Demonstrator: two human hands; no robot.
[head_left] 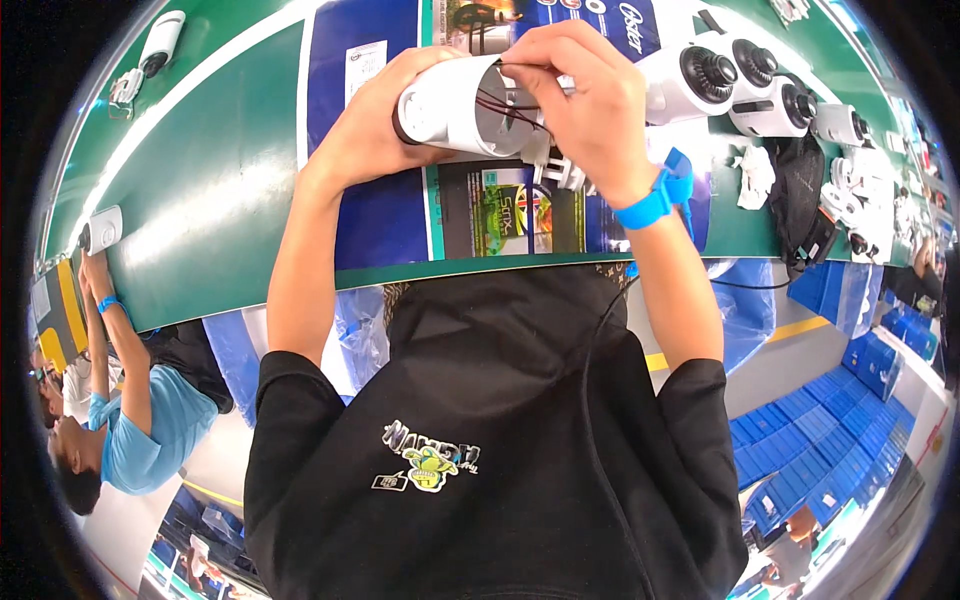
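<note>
A white cylindrical camera housing (448, 100) lies tilted over the table, its open end facing right. My left hand (372, 125) is wrapped round its closed side. Thin dark red and black wires (512, 110) come out of the open end. My right hand (590, 95) is closed in a pinch at the upper rim of that opening, on the wires; its fingertips partly hide them. Below my right palm hangs a white cable with connectors (562, 172). A blue strap (655, 200) circles my right wrist.
A printed mat (385, 225) covers part of the green table (220, 180). Several white cameras with black lenses (708, 75) stand at right, beside a black pouch (797, 190). A co-worker (160, 420) at left holds another white housing (103, 228). Blue bins (810, 430) fill the lower right.
</note>
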